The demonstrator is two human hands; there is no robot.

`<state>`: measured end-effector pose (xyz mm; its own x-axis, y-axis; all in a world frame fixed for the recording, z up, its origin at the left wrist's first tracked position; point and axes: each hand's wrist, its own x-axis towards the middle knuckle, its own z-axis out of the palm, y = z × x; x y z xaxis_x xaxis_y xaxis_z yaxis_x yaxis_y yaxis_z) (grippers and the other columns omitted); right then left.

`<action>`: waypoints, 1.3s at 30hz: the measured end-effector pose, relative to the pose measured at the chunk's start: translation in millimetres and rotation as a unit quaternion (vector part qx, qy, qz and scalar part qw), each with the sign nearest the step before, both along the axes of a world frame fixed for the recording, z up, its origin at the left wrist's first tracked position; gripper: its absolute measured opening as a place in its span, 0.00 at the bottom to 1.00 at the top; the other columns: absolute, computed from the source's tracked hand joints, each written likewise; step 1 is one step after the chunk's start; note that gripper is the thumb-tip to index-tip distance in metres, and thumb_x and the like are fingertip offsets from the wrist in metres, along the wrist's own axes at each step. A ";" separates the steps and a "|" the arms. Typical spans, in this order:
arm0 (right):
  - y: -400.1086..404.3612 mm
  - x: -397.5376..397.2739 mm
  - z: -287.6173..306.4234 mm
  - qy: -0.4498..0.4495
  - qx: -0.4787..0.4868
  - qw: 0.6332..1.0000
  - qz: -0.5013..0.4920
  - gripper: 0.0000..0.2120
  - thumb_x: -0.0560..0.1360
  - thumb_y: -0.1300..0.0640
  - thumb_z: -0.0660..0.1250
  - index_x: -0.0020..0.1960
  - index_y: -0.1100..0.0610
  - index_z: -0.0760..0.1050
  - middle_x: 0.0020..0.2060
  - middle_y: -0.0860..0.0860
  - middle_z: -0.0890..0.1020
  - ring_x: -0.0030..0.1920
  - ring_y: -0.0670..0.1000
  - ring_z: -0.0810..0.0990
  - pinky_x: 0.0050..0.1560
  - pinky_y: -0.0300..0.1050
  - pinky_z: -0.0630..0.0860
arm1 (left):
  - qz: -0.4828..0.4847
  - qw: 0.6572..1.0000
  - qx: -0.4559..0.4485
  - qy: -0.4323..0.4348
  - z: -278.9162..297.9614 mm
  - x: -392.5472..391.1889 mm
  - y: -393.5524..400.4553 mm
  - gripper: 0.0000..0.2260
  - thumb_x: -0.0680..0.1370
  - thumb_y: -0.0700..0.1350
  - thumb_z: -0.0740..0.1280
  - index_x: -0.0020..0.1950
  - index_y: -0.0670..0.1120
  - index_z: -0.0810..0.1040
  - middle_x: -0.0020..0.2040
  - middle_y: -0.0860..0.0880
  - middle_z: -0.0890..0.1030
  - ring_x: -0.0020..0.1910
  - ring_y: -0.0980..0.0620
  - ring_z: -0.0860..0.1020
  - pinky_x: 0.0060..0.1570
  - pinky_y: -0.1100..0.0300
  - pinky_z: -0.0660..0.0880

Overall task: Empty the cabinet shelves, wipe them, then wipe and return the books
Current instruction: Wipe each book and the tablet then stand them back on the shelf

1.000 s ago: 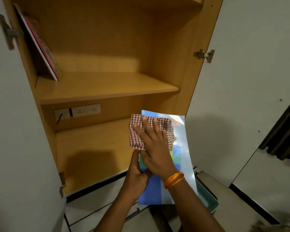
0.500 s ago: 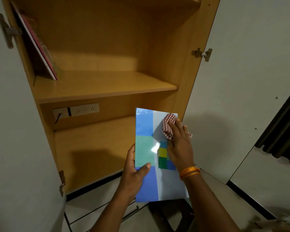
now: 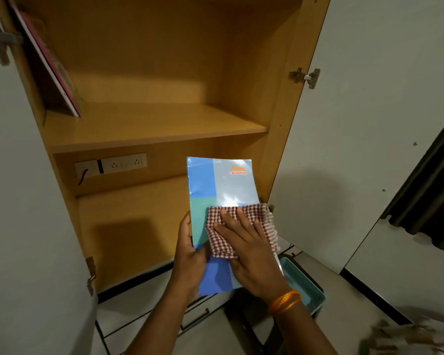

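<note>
Two hands (left, right), notebook between, cloth pressed

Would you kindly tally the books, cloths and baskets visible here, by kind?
Books: 2, the blue book in the hands and the pink book leaning on the upper shelf
Cloths: 1, the checked cloth
Baskets: 1, the teal basket
Total: 4
</note>
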<state>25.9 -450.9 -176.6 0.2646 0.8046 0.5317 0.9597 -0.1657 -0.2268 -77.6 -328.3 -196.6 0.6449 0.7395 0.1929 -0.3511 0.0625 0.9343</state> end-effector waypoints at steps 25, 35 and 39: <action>6.3 -52.7 -7.3 0.002 -0.020 1.000 -0.010 0.29 0.79 0.48 0.56 0.80 0.46 0.58 0.81 0.43 0.56 0.81 0.50 0.47 0.79 0.56 0.43 | -0.023 0.981 -0.187 -0.048 11.5 -0.7 -12.6 0.34 0.76 0.70 0.53 0.71 0.48 0.73 0.68 0.44 0.79 0.66 0.45 0.79 0.64 0.50 0.77; -14.3 -59.5 -41.8 -0.056 0.022 0.994 -0.086 0.28 0.77 0.48 0.59 0.77 0.48 0.66 0.79 0.48 0.62 0.80 0.54 0.55 0.78 0.57 0.48 | -0.012 0.989 -0.141 -0.040 11.9 0.7 -0.9 0.22 0.80 0.53 0.65 0.74 0.53 0.70 0.63 0.46 0.82 0.58 0.44 0.83 0.50 0.49 0.83; -15.8 -40.2 -40.1 0.029 0.089 0.984 -0.151 0.29 0.74 0.53 0.58 0.75 0.47 0.67 0.78 0.46 0.64 0.80 0.53 0.57 0.80 0.56 0.45 | 0.015 0.992 -0.116 -0.039 9.9 2.8 1.4 0.25 0.78 0.43 0.69 0.74 0.53 0.70 0.60 0.51 0.84 0.58 0.48 0.84 0.51 0.50 0.82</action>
